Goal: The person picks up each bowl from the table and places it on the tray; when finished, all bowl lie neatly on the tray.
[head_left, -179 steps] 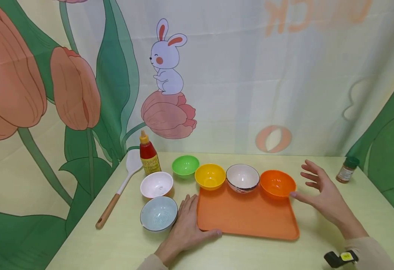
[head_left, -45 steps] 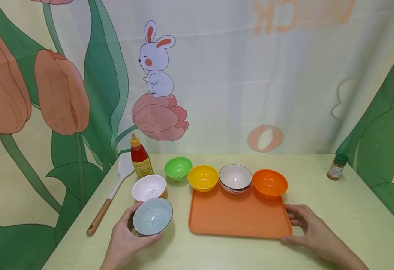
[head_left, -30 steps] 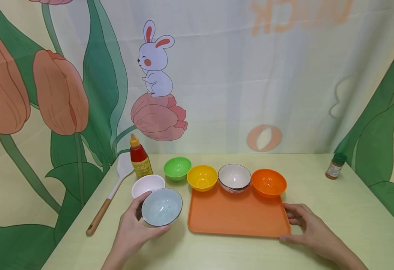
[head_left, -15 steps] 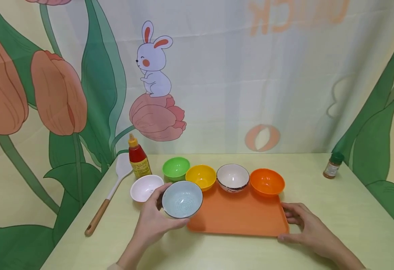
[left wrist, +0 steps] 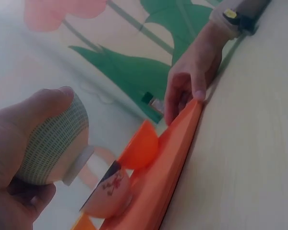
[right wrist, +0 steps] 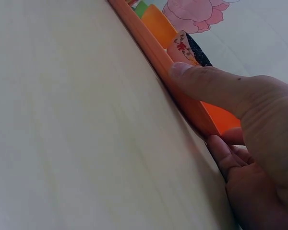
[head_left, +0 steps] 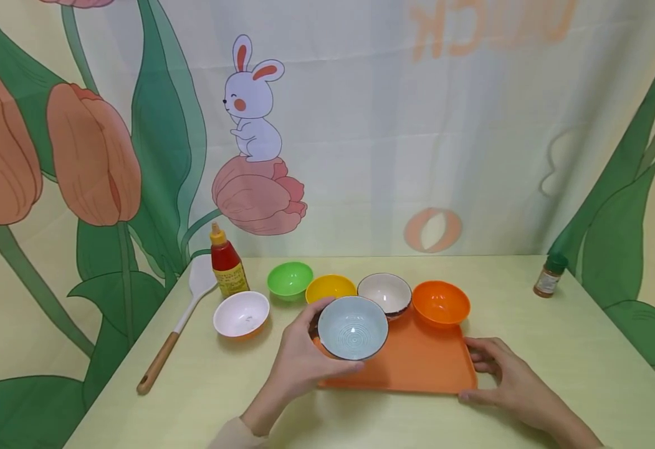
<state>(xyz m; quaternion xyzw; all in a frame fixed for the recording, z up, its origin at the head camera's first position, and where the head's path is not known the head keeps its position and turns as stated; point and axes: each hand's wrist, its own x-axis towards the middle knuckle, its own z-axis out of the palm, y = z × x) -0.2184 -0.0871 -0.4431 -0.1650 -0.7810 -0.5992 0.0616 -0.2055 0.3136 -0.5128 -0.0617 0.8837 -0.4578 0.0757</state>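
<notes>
My left hand [head_left: 299, 352] grips a light blue bowl [head_left: 353, 329] by its side, thumb at the near rim. The bowl is held in the air above the left part of an orange tray [head_left: 428, 368]; its patterned outside and foot show in the left wrist view. My right hand [head_left: 509, 380] holds the tray's right edge near the front corner, with the thumb [right wrist: 201, 79] on the rim and fingers curled at the side. Along the tray's back stand a yellow bowl [head_left: 329, 287], partly hidden, a white floral bowl [head_left: 383, 290] and an orange bowl [head_left: 441, 302].
Left of the tray are a white bowl [head_left: 241, 313], a green bowl [head_left: 290, 280], a red sauce bottle [head_left: 227, 265] and a spatula [head_left: 161, 358] with a wooden handle. A green-capped spice jar [head_left: 548, 277] stands at the far right. A printed curtain [head_left: 361, 125] hangs behind the table.
The left hand has lifted the light blue bowl off the table and carried it right, over the tray. The right hand came down from beside the orange bowl to the tray's edge and stays there.
</notes>
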